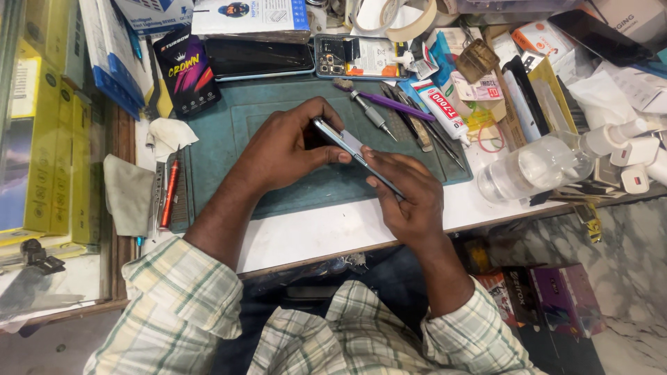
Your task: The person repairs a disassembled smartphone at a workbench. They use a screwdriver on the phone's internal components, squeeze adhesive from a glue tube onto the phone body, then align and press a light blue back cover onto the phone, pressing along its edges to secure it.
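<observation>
I hold a slim silver smartphone edge-on above the teal work mat. My left hand wraps its upper end, thumb pressed along the edge. My right hand grips the lower end from underneath, fingers curled around the side. The phone's face is turned away, so I see only its thin side. Both sleeves are checked fabric.
A purple toothbrush, a screwdriver, tweezers and a glue tube lie at the mat's far right. A clear spray bottle lies on its side to the right. Another phone and an opened phone rest behind. Boxes crowd the left.
</observation>
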Tool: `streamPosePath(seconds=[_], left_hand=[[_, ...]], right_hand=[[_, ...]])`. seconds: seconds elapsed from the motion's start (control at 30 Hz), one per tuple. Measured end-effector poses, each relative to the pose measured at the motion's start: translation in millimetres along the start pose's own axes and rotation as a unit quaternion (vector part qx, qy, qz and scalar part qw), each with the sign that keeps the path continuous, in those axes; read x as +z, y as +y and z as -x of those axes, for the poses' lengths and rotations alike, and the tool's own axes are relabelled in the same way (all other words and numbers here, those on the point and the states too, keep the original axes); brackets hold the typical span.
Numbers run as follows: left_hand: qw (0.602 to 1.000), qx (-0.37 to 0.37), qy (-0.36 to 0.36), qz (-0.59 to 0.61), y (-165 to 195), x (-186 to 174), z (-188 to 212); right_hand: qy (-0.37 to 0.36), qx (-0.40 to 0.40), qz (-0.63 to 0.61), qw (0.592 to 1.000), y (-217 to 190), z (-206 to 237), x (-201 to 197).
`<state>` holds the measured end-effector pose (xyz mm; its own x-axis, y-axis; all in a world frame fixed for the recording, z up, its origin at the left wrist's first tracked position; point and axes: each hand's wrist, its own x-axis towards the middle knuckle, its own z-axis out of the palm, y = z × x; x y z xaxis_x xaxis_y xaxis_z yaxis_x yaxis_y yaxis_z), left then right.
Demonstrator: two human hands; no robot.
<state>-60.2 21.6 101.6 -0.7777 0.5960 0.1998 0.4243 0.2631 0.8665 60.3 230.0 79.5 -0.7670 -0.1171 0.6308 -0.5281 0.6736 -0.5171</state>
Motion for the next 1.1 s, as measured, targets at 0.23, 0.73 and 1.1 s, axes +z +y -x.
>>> streamPosePath(seconds=[0.23,0.73,1.1], left_hand=[[1.000,0.008,0.006,0.000,4,-3,0],[0.985,0.032,-0.005,0.172,-4,-10,5],[0.957,0.003,-0.062,0.282,-19,-3,0]], right_hand=[[-0.003,0.002,0.020,1.000,-1,-1,3],[-0.022,-0.034,0.066,0.997,1,0,3],[-0.035,-0.035,0.182,0.982,1,3,5]])
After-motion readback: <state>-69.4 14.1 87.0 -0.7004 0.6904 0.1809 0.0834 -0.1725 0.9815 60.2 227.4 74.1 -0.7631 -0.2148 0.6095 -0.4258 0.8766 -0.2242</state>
